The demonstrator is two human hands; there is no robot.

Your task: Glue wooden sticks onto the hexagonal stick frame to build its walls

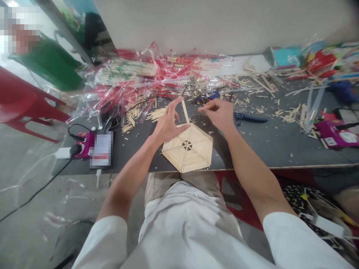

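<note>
A hexagonal panel of pale wooden sticks (196, 157), with spokes and a small dark gap around its centre, lies near the table's front edge. From its top corner a single flat stick (184, 112) points away from me. My left hand (168, 121) has thumb and index finger spread: the thumb rests at the panel's top corner, and the index fingertip meets the stick's far end. To the right of the stick, my right hand (218, 114) hovers with thumb and fingertips pinched together. Whatever it may hold is too small to make out.
Loose sticks (155, 114) lie beyond my left hand. A dark blue-handled tool (251, 118) and a blue tool (207, 97) are near my right. Plastic wrappers (131, 74) pile at the back. A phone (101, 149) lies left; a red stool (25, 101) stands beyond.
</note>
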